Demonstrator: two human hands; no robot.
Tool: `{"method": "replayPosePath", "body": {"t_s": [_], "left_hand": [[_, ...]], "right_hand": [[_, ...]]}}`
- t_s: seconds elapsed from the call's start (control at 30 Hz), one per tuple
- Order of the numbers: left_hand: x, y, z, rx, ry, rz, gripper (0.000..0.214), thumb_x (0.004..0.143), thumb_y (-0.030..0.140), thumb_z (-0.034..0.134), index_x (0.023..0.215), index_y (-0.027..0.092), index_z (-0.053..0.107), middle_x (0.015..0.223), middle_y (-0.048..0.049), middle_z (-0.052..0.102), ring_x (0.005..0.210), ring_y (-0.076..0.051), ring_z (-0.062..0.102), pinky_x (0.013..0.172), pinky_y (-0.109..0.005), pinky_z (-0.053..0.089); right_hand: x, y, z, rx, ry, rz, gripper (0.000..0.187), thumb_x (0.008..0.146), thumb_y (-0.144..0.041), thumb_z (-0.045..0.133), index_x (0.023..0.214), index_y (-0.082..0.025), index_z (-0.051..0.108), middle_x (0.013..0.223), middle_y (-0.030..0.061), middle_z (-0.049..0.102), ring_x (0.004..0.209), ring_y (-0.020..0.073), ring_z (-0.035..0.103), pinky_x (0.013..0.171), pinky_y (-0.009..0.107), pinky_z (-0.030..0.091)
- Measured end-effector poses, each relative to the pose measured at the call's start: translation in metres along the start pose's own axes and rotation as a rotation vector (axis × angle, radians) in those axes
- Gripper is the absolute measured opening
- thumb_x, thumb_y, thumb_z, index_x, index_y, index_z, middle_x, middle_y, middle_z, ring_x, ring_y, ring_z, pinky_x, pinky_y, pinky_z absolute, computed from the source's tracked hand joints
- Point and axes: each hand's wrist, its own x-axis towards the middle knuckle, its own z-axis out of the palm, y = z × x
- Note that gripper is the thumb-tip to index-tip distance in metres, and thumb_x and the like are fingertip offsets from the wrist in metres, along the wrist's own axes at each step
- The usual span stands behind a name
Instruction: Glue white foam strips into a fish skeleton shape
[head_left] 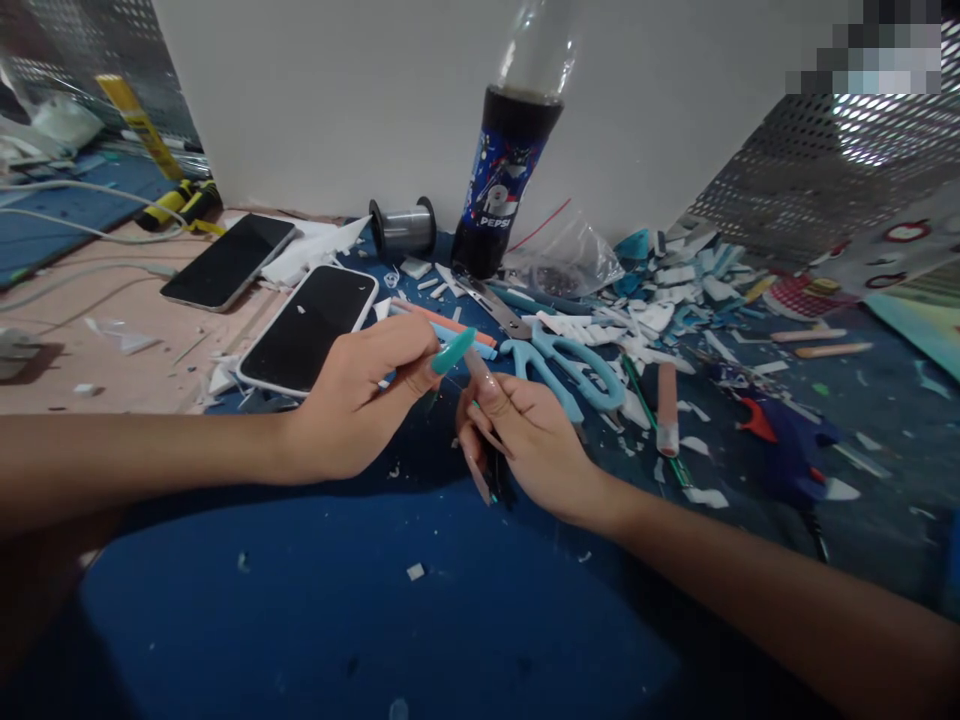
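Observation:
My left hand [367, 395] is closed in a pinch, its long turquoise thumbnail pointing at my right hand. Whatever it pinches, if anything, is too small or hidden to name. Close beside it, my right hand [536, 440] is curled shut with long pale nails; a dark, thin shape shows below its fingers, but I cannot make out what it is. Just behind the hands lie scissors with light blue handles [577, 365]. A white-edged phone [311, 325] rests flat behind my left wrist. Orange and blue strips [457, 335] lie between the phone and the scissors.
An upright Pepsi bottle [499, 185] stands before a white board [337, 110]. Near it are a spool of thread [403, 228] and a clear plastic bag [570, 250]. White and blue scraps [690, 280] pile up rightward. A blue glue gun [795, 450] and a second phone [229, 260] lie farther out.

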Motion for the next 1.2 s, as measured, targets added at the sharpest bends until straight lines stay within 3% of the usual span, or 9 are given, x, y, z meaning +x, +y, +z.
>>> {"method": "replayPosePath", "body": {"t_s": [0.1,0.27,0.43,0.6,0.67,0.73,0.9,1.0,1.2], "left_hand": [[0.003,0.0,-0.002,0.051,-0.001,0.087,0.027,0.093,0.01,0.044,0.067,0.018,0.044,0.065,0.0023,0.044,0.06,-0.009,0.041,0.057,-0.023,0.036],[0.007,0.002,-0.006,0.134,-0.028,0.249,0.028,0.091,0.007,0.044,0.067,0.02,0.037,0.066,0.002,0.043,0.063,-0.011,0.04,0.061,-0.026,0.038],[0.006,-0.002,-0.003,0.295,0.017,0.34,0.025,0.09,0.006,0.044,0.069,0.019,0.042,0.07,-0.0022,0.05,0.064,-0.012,0.045,0.058,-0.024,0.04],[0.0,0.005,-0.003,0.754,-0.021,0.455,0.027,0.093,0.016,0.04,0.069,0.016,0.052,0.063,-0.0057,0.057,0.052,-0.016,0.049,0.048,-0.03,0.041],[-0.006,0.013,-0.006,0.995,-0.111,0.408,0.031,0.093,0.023,0.041,0.067,0.016,0.055,0.059,-0.0063,0.056,0.045,-0.019,0.051,0.042,-0.032,0.037],[-0.012,0.019,-0.008,1.151,-0.283,0.245,0.032,0.091,0.018,0.043,0.061,0.015,0.055,0.052,-0.0056,0.053,0.042,-0.02,0.054,0.041,-0.031,0.037],[-0.016,0.015,-0.008,1.099,-0.627,-0.017,0.029,0.089,0.016,0.045,0.067,0.013,0.063,0.057,-0.0092,0.063,0.045,-0.022,0.06,0.041,-0.031,0.033],[-0.011,0.01,-0.007,1.016,-0.706,-0.096,0.021,0.088,0.013,0.048,0.078,0.014,0.067,0.068,-0.0089,0.069,0.054,-0.023,0.065,0.047,-0.032,0.036],[-0.004,0.01,-0.008,0.957,-0.775,-0.111,0.019,0.086,0.007,0.047,0.081,0.016,0.064,0.07,-0.0042,0.065,0.055,-0.023,0.065,0.049,-0.032,0.038]], "right_hand": [[0.0,-0.001,0.0,0.02,-0.002,0.041,0.051,0.091,-0.06,0.048,0.059,-0.021,0.042,0.05,-0.0036,0.052,0.04,0.0063,0.05,0.04,0.02,0.04],[0.0,-0.004,-0.002,0.042,-0.06,-0.023,0.053,0.095,-0.061,0.036,0.063,-0.022,0.052,0.06,0.0005,0.057,0.057,0.0117,0.058,0.054,0.025,0.048],[0.001,0.003,-0.004,0.202,-0.101,-0.103,0.043,0.091,-0.055,0.052,0.064,-0.022,0.05,0.054,-0.0031,0.052,0.052,0.0115,0.056,0.045,0.023,0.043],[0.001,0.005,-0.005,0.19,0.038,-0.157,0.041,0.093,-0.042,0.056,0.06,-0.02,0.05,0.051,-0.0044,0.054,0.043,0.0069,0.049,0.042,0.02,0.039],[0.001,0.003,-0.005,0.176,0.078,-0.175,0.039,0.093,-0.037,0.057,0.059,-0.02,0.054,0.053,-0.0043,0.055,0.045,0.0072,0.05,0.048,0.022,0.044],[0.0,0.002,-0.006,0.151,0.107,-0.188,0.039,0.095,-0.034,0.055,0.058,-0.02,0.057,0.054,-0.0037,0.056,0.048,0.0079,0.053,0.056,0.024,0.047],[0.0,0.002,-0.007,0.126,0.131,-0.156,0.038,0.097,-0.036,0.052,0.062,-0.023,0.061,0.053,-0.0032,0.056,0.047,0.0099,0.052,0.053,0.027,0.045],[0.0,0.003,-0.007,0.131,0.145,-0.141,0.038,0.096,-0.036,0.053,0.061,-0.023,0.061,0.053,-0.0028,0.054,0.049,0.0105,0.052,0.054,0.028,0.045],[0.0,0.002,-0.008,0.16,0.139,-0.123,0.038,0.096,-0.036,0.054,0.061,-0.022,0.06,0.053,-0.0028,0.055,0.049,0.0096,0.05,0.052,0.026,0.042]]}}
